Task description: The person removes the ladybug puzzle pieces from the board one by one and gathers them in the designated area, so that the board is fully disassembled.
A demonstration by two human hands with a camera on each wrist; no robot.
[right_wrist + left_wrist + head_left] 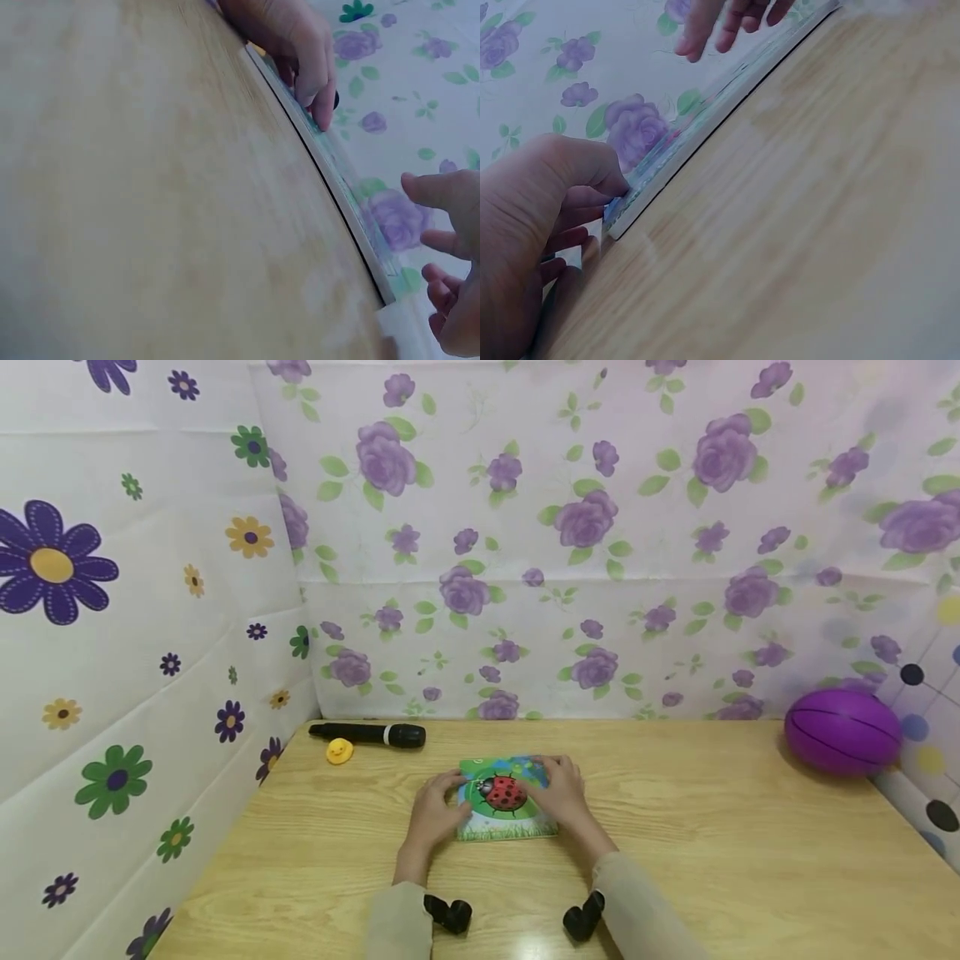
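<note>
A thin, square ladybug puzzle board [502, 797] lies flat on the table, showing a red ladybug on green with blue and grass around it. My left hand [435, 812] holds its left side. In the left wrist view the thumb [604, 166] presses on the near corner and the other fingers bend along the edge. Over the right part of the board is my right hand [562, 789], thumb and fingers spread. The right wrist view shows this right hand [457, 255] raised above the board's pale edge [330, 169], with nothing in its grasp.
At the back left of the wooden table [712, 843] lies a black microphone [367, 734], with a small yellow duck [340, 751] just in front. A purple ball [843, 732] sits at the back right. Flowered cloth [517, 543] hangs behind the table and along the left.
</note>
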